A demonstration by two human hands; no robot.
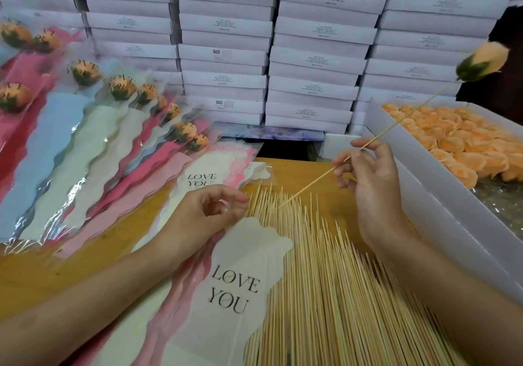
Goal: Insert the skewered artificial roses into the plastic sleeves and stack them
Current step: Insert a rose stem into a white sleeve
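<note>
The right hand (pixel 368 178) pinches a thin bamboo skewer (pixel 396 126) between thumb and fingers, and the stick slants up to the right to a peach artificial rose with a green base (pixel 481 61), held in the air above the desk. The left hand (pixel 209 212) rests with curled fingers on a cream plastic sleeve printed LOVE YOU (pixel 237 275); whether it pinches the clear edge I cannot tell. That sleeve tops a small pile on the wooden desk (pixel 70 266), just beside a spread of loose bamboo sticks (pixel 325 280). Filled sleeves in pink, blue and cream (pixel 85 139) lie overlapped at far left. A white open box (pixel 424 178) of peach rose heads (pixel 452 139) stands on the right, before stacked white cartons (pixel 226 54).
</note>
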